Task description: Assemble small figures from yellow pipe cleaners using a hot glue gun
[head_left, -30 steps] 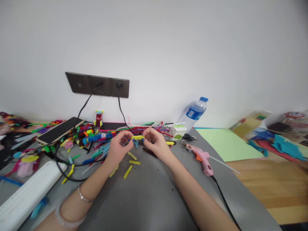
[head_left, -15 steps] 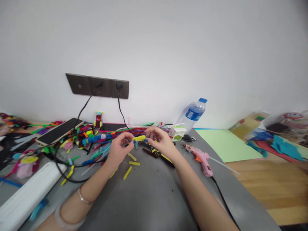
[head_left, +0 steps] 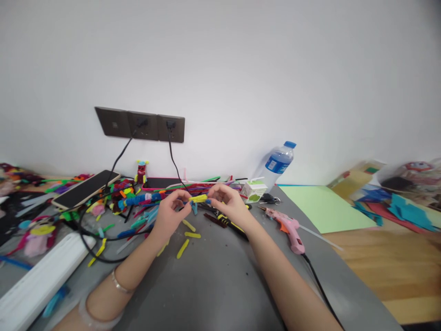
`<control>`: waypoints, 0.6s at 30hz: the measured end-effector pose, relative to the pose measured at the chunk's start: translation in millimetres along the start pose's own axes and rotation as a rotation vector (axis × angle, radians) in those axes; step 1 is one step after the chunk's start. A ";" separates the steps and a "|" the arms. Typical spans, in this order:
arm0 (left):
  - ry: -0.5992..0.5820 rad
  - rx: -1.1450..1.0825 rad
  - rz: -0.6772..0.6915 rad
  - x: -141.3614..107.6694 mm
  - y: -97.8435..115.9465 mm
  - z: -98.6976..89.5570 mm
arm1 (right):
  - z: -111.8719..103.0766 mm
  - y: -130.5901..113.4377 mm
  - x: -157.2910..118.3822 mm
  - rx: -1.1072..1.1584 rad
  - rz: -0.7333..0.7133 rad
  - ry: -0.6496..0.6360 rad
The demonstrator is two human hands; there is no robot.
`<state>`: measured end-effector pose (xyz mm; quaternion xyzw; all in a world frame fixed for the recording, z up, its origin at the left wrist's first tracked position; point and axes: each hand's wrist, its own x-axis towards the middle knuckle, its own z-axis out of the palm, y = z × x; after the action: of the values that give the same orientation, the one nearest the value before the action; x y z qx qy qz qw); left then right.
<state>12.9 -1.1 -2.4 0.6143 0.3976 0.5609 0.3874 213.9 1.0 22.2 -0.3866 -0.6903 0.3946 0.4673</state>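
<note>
Between both hands, above the grey table, is a bundle of yellow pipe cleaner pieces. My left hand pinches its left end with thumb and index finger. At its right end, the thumb and fingertips of my right hand are closed on it. Several short yellow pipe cleaner pieces lie on the table below my hands. A small blue piece shows just under the bundle. Yellow-and-black pliers lie partly hidden behind my right wrist.
A pink glue gun with a cord lies at the right. Behind it stand a water bottle and a small white-green box. On the left are a phone, a white power strip, black cables and colourful pipe cleaner figures.
Both hands hold nearly the same place and keep their grip on the yellow bundle. My right fingers have shifted slightly at its right end.
</note>
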 end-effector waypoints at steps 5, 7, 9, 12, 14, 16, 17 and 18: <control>-0.005 0.021 0.010 -0.3 0.9 -0.5 | 1.7 3.7 0.2 0.065 0.021 0.018; -0.006 0.024 0.011 -0.5 1.6 -0.6 | 2.2 3.9 0.5 0.083 0.035 0.023; -0.007 0.025 0.012 -0.6 2.0 -0.6 | 2.7 3.3 0.8 0.095 0.047 0.033; -0.007 0.025 0.004 -0.9 1.8 -0.4 | 3.5 2.1 1.3 0.135 0.063 0.053; -0.006 0.026 0.001 -0.8 1.1 -0.5 | 3.7 1.7 1.5 0.174 0.071 0.057; -0.004 0.026 0.004 -0.4 0.3 -1.0 | 3.4 2.0 1.5 0.199 0.073 0.053; -0.001 0.026 0.008 0.0 -0.1 -1.3 | 2.9 2.3 1.5 0.208 0.072 0.052; 0.004 0.024 0.012 0.4 -0.4 -1.6 | 2.4 2.6 1.4 0.214 0.074 0.051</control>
<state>11.3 -0.5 -2.6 0.6201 0.4014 0.5597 0.3755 211.7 2.8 19.7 -0.3693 -0.6175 0.4732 0.5084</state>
